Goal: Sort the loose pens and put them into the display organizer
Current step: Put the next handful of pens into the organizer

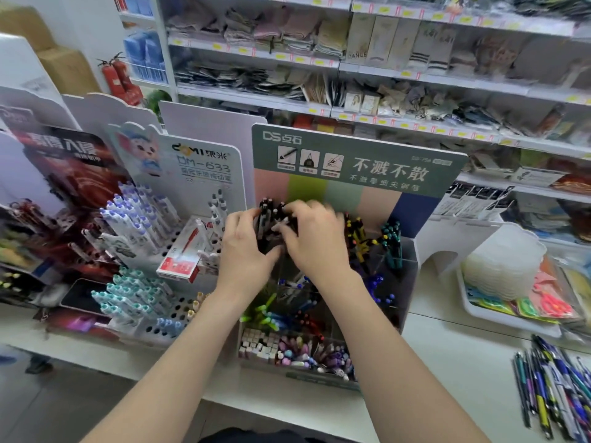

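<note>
Your left grip [243, 247] curls round a bunch of black pens [266, 219] | your right grip [316, 241], motion-blurred, pinches the same bunch from the other side | the bunch stands upright at the back-left compartment of the display organizer [407, 270] | loose pens [556, 388] lie on the table [447, 356], far right.

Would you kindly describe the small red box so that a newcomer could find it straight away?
Start at the white display with the cartoon animal on its header, left of the green-headed organizer. On its holed rack, between the purple-capped pens behind and the teal-capped pens in front, lies the box. It is the only flat red-and-white carton among upright pens.
</note>
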Tool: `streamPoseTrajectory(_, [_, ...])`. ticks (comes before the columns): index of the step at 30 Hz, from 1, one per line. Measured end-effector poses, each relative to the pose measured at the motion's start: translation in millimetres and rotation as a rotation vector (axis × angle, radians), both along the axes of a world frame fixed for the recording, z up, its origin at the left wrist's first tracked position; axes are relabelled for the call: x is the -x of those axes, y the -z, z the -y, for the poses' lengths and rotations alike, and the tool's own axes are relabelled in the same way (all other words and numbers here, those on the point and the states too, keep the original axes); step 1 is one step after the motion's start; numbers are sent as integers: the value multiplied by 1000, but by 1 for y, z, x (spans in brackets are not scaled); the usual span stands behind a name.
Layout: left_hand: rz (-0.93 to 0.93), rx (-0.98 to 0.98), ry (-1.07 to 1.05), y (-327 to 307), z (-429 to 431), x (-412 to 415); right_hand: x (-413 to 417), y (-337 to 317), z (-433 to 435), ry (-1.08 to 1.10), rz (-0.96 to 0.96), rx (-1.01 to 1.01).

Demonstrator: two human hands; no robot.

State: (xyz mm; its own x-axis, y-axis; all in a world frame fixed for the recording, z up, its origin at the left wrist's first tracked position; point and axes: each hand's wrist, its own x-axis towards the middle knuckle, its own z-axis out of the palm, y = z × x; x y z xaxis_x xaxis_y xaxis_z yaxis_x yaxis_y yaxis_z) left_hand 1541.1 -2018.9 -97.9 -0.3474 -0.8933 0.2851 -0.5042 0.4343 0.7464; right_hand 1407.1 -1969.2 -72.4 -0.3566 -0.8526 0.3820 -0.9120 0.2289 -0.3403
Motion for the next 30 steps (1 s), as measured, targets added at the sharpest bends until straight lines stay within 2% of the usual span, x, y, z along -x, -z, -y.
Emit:
streamPoseTrajectory(2, [3,32,7,1,7,0,-5,-2,-1,67,-103,-4])
streamPoseTrajectory(4, [11,56,32,0,12,2,-11,-1,-1,-57,-166,-77])
streamPoseTrajectory(6, [11,81,55,0,17,4,-10,-4,-1,-174,22,-114])
streamPoseTrajectory(8, [1,108,81,-2,22,6,-6,-7,4,-183,226,-102])
streamPoseTrajectory(10, [-3,129,124,-4,26,6,-6,-11,8,-189,252,-114])
streamPoseTrajectory(13, [-39,138,134,-4,35,2,-4,-18,9,-106,352,74])
streamPoseTrajectory(16, [-85,126,25,-3,43,-5,10,-22,0,119,308,252])
streamPoseTrajectory(23, [16,297,107,-2,51,-8,9,-10,-3,-13,167,18])
streamPoseTrajectory(26, [7,249,119,-1,47,-11,-2,-8,-1,-35,40,-130])
streamPoseTrajectory(30, [-37,238,169,-9,48,-11,-17,-4,7,150,-146,-176])
